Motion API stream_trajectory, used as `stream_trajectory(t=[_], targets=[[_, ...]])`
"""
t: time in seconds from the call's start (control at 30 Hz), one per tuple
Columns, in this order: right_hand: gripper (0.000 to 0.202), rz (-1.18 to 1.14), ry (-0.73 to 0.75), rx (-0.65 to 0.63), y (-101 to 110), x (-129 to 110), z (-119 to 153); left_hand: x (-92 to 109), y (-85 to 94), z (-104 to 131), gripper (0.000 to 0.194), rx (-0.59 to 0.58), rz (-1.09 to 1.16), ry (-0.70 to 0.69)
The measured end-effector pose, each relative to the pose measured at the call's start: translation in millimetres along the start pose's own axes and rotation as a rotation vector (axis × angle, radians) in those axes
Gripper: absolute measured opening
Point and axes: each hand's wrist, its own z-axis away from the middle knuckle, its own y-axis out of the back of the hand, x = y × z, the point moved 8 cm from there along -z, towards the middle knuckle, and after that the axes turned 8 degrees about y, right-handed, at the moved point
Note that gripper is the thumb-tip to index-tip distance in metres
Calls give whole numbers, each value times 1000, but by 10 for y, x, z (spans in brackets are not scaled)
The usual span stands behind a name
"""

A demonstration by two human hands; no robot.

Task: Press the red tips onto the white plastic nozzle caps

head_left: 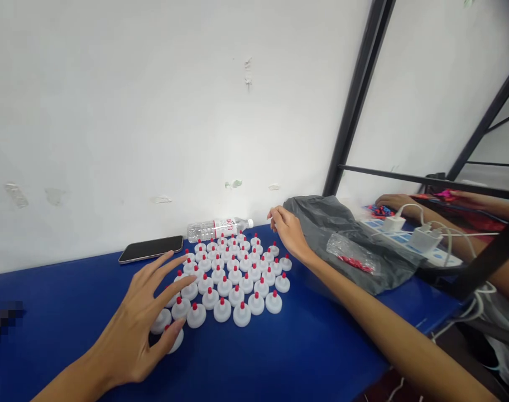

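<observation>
Several white round caps with red tips [222, 310] stand upright in a cluster on the blue table [279, 357]. My left hand [141, 318] is spread over the left edge of the cluster, fingers apart, thumb beside the nearest left cap, which it partly hides. Just past the cluster's right side, my right hand [290, 230] is raised with its fingers curled together near the grey plastic bag [317, 220]; whether anything small is between the fingertips cannot be made out. On the grey bag lies a clear bag of red tips [355, 257].
A clear bottle [216, 229] lies behind the caps against the wall, with a black phone [150, 249] to its left. At right are a black metal frame [359, 95], a power strip [405, 240] with cables and another person's hands.
</observation>
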Motion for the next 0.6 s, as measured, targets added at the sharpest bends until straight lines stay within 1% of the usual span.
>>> stream_trajectory(t=[0.07,0.17,0.23,0.3,0.4,0.47,0.53,0.6], targets=[[31,21,8,-2,0,-27,2,-31,-139,-12,54,-56,7,63],[31,58,23,-8,-12,-67,8,64,-325,-94,52,-97,3,91],[30,81,38,-14,-25,-92,17,139,-404,-150,49,-101,42,99],[29,106,58,-20,-38,-119,32,176,-440,-183,46,-87,103,122],[30,146,100,-18,-36,-170,55,144,-421,-186,44,-65,166,172],[30,174,134,-6,-16,-213,64,38,-349,-177,45,-45,200,231],[30,197,172,13,13,-261,66,-154,-227,-169,48,-1,241,326],[30,212,214,33,38,-309,67,-407,-94,-157,50,66,283,440]])
